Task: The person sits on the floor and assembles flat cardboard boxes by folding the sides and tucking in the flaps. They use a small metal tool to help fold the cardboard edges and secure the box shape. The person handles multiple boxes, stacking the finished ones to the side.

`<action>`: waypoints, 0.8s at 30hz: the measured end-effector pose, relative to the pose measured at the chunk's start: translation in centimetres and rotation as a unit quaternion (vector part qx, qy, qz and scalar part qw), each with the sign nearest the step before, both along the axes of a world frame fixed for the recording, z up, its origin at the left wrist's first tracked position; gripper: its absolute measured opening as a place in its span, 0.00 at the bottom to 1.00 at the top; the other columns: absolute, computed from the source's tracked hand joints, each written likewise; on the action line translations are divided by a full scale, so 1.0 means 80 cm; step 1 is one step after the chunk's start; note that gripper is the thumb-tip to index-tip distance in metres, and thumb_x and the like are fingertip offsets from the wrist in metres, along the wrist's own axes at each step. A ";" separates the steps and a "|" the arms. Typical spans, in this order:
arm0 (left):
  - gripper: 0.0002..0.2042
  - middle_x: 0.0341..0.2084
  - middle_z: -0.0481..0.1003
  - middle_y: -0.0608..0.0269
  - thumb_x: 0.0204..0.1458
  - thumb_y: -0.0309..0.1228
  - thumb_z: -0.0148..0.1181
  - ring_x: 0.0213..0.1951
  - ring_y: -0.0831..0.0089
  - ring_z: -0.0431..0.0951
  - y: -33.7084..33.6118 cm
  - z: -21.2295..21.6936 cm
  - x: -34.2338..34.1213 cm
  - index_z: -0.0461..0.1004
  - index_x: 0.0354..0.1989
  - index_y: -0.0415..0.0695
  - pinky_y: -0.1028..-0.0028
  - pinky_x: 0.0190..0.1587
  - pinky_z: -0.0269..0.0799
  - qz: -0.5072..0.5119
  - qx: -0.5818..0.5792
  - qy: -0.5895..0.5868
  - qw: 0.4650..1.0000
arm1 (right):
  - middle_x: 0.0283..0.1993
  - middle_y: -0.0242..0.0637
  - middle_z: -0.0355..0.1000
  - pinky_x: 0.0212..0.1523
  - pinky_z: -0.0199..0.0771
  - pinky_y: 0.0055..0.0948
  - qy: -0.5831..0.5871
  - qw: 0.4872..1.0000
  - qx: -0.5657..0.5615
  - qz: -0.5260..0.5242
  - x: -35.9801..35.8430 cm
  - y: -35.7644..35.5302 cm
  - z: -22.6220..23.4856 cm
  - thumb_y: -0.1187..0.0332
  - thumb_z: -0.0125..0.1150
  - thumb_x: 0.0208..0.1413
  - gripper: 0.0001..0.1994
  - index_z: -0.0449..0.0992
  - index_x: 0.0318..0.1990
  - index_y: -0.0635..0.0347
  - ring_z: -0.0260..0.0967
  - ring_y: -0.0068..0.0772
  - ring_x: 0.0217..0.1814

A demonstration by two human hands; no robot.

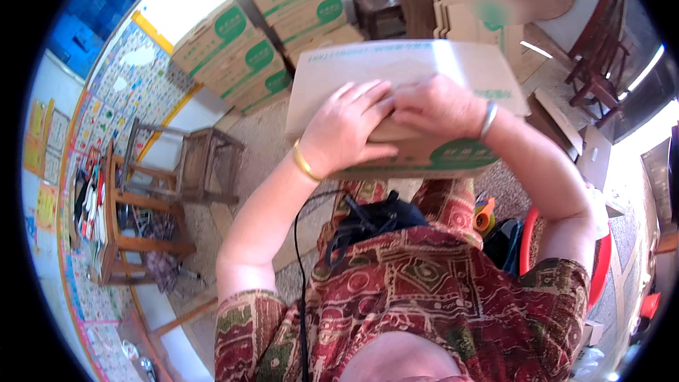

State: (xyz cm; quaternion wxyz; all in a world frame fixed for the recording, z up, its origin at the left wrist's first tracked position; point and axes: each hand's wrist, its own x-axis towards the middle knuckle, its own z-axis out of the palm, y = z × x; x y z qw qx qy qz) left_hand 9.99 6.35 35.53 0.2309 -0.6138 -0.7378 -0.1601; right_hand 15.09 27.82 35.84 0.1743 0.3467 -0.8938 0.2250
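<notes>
Red patterned clothing (424, 290) fills the lower part of the view, with a black cable (303, 276) running down it; just above it, held over the lap, is a brown cardboard box (410, 85) with green printing, tilted with its broad face toward the camera; whether anything is inside cannot be told, since its flaps lie closed under the hands. Both hands are together on the box's near face: the left hand (346, 127), with a gold bangle (304, 163) at the wrist, presses flat on the cardboard, fingers spread toward the middle; the right hand (438, 106), wearing a silver bangle (488, 120), lies beside it, fingertips touching those of the left along the flap seam. Beyond the box, a stack of closed cartons (262, 35) of the same kind leans against the wall; flattened cardboard sheets (453, 7) stand behind; wooden stools (205, 166) sit at left; a red plastic chair (601, 255) shows at lower right.
</notes>
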 end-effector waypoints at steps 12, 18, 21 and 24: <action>0.07 0.31 0.76 0.64 0.39 0.24 0.65 0.32 0.65 0.77 0.014 -0.015 -0.034 0.76 0.29 0.43 0.70 0.37 0.75 -0.091 0.186 -0.072 0.976 | 0.23 0.46 0.66 0.31 0.64 0.33 -0.147 0.988 0.017 -0.038 -0.035 0.017 0.046 0.61 0.55 0.55 0.13 0.71 0.28 0.63 0.60 0.38 0.25; 0.06 0.32 0.76 0.59 0.41 0.20 0.64 0.35 0.64 0.77 0.007 -0.012 -0.035 0.77 0.30 0.40 0.73 0.38 0.74 -0.102 0.133 -0.079 0.983 | 0.23 0.46 0.66 0.31 0.64 0.34 -0.150 0.987 0.013 -0.050 -0.038 0.017 0.035 0.61 0.55 0.55 0.14 0.70 0.28 0.63 0.60 0.38 0.24; 0.07 0.32 0.76 0.60 0.41 0.20 0.64 0.34 0.64 0.77 0.010 -0.017 -0.033 0.77 0.30 0.41 0.73 0.37 0.74 -0.114 0.130 -0.062 0.983 | 0.24 0.47 0.67 0.31 0.64 0.35 -0.154 0.986 0.024 -0.056 -0.037 0.018 0.033 0.60 0.56 0.55 0.14 0.70 0.28 0.63 0.62 0.41 0.25; 0.06 0.29 0.75 0.63 0.39 0.23 0.65 0.32 0.65 0.77 0.013 -0.028 -0.032 0.77 0.27 0.43 0.71 0.35 0.75 -0.089 0.146 -0.029 0.985 | 0.26 0.47 0.69 0.34 0.66 0.37 -0.101 0.993 0.042 -0.054 -0.038 0.023 0.016 0.60 0.56 0.54 0.12 0.71 0.29 0.62 0.65 0.46 0.28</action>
